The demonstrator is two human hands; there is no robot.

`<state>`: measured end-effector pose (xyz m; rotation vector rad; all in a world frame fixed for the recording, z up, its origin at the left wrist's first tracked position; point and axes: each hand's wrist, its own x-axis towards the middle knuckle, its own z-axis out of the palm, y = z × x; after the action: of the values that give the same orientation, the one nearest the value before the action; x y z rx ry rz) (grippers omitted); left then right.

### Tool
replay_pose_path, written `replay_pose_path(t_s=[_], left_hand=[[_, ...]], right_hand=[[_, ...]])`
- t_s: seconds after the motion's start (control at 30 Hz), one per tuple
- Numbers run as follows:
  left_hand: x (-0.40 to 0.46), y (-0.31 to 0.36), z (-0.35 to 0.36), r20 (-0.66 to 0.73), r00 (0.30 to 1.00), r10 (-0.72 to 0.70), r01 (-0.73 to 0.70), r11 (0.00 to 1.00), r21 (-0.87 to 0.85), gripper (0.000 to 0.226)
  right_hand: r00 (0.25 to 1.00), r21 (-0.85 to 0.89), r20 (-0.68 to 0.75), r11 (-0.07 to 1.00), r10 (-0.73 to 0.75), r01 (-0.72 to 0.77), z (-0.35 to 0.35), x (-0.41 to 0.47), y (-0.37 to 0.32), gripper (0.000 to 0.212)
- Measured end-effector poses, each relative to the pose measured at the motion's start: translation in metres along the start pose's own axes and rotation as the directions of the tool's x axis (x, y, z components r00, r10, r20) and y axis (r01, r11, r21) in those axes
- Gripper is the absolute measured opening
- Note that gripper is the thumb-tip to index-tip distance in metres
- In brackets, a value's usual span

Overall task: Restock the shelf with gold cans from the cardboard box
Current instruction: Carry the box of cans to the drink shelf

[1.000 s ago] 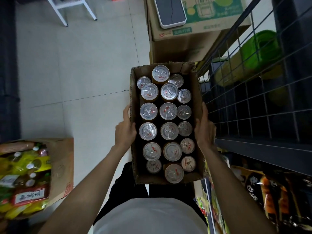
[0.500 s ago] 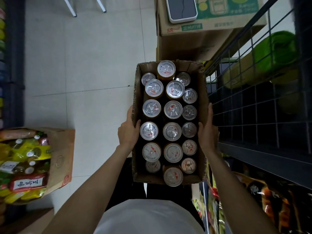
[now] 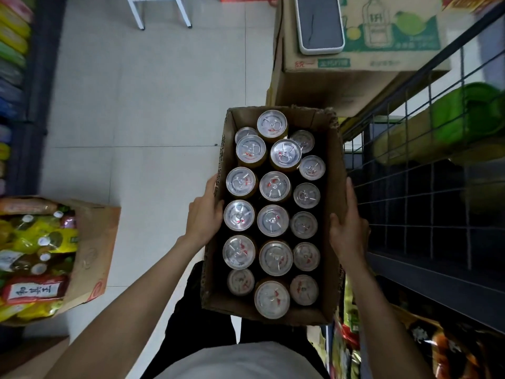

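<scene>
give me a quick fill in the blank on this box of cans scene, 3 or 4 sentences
1. The cardboard box is held by ____ hands, the left hand and the right hand.
2. The gold cans all stand ____ in the box.
3. The wire shelf lies on the person's ____ side.
4. The second box, on the floor at the left, holds ____.

Answers: two; upright; right; bottles

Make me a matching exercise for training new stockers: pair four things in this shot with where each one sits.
Things:
1. left hand
2. right hand
3. grey scale
4. box of bottles

Places:
A. on the printed carton, top
B. right wall of the can box
C. floor, lower left
D. left wall of the can box

Pairs: 1-D, 2-B, 3-A, 4-C
</scene>
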<state>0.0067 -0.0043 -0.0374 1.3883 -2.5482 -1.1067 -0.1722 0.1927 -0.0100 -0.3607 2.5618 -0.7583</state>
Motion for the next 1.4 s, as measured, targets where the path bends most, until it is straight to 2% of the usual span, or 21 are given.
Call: replay_pose_path(t_s=[0.3,0.5,0.6,0.83,1.07,1.23,1.4], left_hand=[[-0.009,-0.037,-0.054,-0.038,0.997,-0.064,0.062,0.998,-0.031,0.056],[0.007,-0.083,-0.111,-0.034,0.992,-0.120,0.118,0.992,-0.048,0.054],[0.027,-0.114,-0.151,-0.020,0.993,-0.116,0.115,0.992,-0.045,0.054],[0.096,-0.177,-0.258,0.004,0.999,-0.054,0.054,0.998,0.020,0.055],[0.173,-0.217,-0.339,-0.007,0.995,-0.098,0.098,0.995,0.015,0.056],[0.240,-0.230,-0.376,-0.056,0.989,-0.135,0.136,0.991,0.014,0.056],[0.326,-0.230,-0.406,-0.095,0.983,-0.160,0.161,0.987,0.001,0.057]], right_hand=[[0.997,0.001,0.055,0.999,-0.051,0.051,0.022,-0.022,-0.045,0.082],[0.985,-0.048,0.061,0.985,-0.163,0.166,0.057,-0.040,-0.107,0.088],[0.984,-0.019,0.070,0.986,-0.161,0.163,0.086,-0.046,-0.146,0.089],[0.989,0.040,0.062,0.990,-0.134,0.132,0.165,-0.042,-0.247,0.087],[0.990,0.080,0.086,0.991,-0.114,0.107,0.218,-0.007,-0.355,0.084],[0.982,0.078,0.100,0.985,-0.163,0.155,0.243,0.045,-0.422,0.086],[0.952,0.034,0.142,0.962,-0.272,0.270,0.255,0.120,-0.496,0.079]])
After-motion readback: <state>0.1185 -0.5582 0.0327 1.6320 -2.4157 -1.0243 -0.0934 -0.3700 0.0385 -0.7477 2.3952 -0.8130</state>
